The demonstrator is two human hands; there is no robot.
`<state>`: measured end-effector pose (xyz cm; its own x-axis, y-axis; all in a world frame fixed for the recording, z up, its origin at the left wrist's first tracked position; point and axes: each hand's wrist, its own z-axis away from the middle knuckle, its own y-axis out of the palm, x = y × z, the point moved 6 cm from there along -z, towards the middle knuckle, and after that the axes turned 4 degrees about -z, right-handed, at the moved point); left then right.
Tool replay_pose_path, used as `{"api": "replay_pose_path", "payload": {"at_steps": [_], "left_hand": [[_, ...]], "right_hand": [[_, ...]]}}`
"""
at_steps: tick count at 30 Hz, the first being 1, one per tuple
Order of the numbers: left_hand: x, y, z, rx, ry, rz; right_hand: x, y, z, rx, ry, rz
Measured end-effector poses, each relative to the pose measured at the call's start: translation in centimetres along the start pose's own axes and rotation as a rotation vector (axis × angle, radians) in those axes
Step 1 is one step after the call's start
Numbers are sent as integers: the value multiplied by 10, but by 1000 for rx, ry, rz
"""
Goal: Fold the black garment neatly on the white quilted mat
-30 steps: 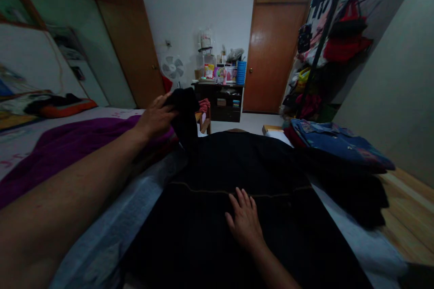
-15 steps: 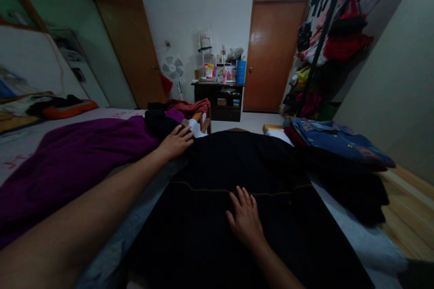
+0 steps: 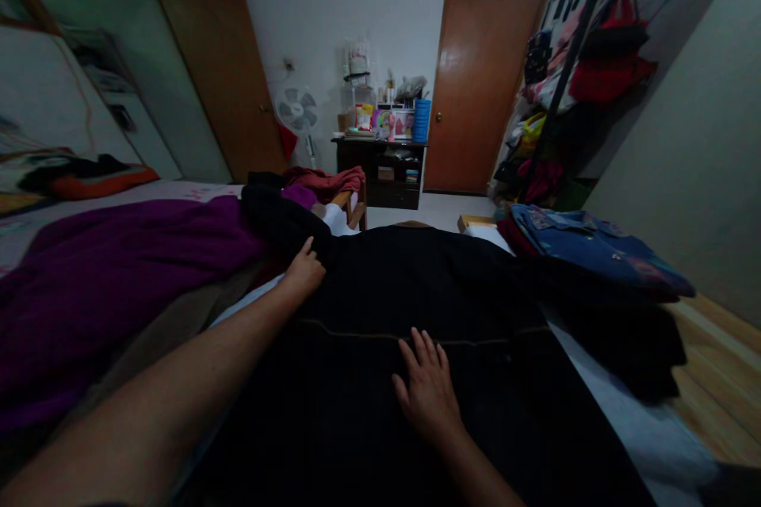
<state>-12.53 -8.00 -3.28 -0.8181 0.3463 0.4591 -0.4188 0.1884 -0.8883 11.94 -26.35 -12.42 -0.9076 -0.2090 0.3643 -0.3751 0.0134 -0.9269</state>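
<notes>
A black jacket (image 3: pixel 386 404) lies spread over the bed before me, its collar end away from me and a thin tan line across its upper part. My right hand (image 3: pixel 429 388) rests flat on the middle of it, just below that line, fingers spread. At the jacket's left shoulder my left hand (image 3: pixel 305 273) is closed, the fingers curled into the black cloth and the index finger partly extended. Beyond it a black sleeve (image 3: pixel 279 218) runs left onto a purple garment (image 3: pixel 143 253). The cloth inside the left fingers is hidden.
To the right lies a folded denim garment (image 3: pixel 594 242) atop dark clothes. A reddish cloth (image 3: pixel 326 182) hangs over the wooden bed end. Farther off stand a white fan (image 3: pixel 298 112), a dark cabinet (image 3: pixel 380 194) and a wooden door (image 3: pixel 481 87). Bags (image 3: pixel 612 67) hang at right.
My left hand has gone from lying flat with spread fingers to curling at the jacket's left shoulder, slightly nearer me. The purple garment's near edge has shifted left. The right hand stays nearly in place.
</notes>
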Motion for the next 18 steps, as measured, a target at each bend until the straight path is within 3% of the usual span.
{"api": "replay_pose_path", "payload": {"at_steps": [6,11,13,15,18], "left_hand": [[-38,-1,-18,46,-188,291],[-59,26,-25,107,-173,433],[-59,43,-24,137,-186,469],[-56,59,-22,170,-217,482],[-53,74,-21,191,-260,486]], "right_hand": [[0,-13,-6,142,34,-23],[-2,-50,-52,424,32,-124],[0,-63,-84,396,2,-135],[1,-68,-118,285,-11,-149],[-5,-56,-158,135,30,-147]]}}
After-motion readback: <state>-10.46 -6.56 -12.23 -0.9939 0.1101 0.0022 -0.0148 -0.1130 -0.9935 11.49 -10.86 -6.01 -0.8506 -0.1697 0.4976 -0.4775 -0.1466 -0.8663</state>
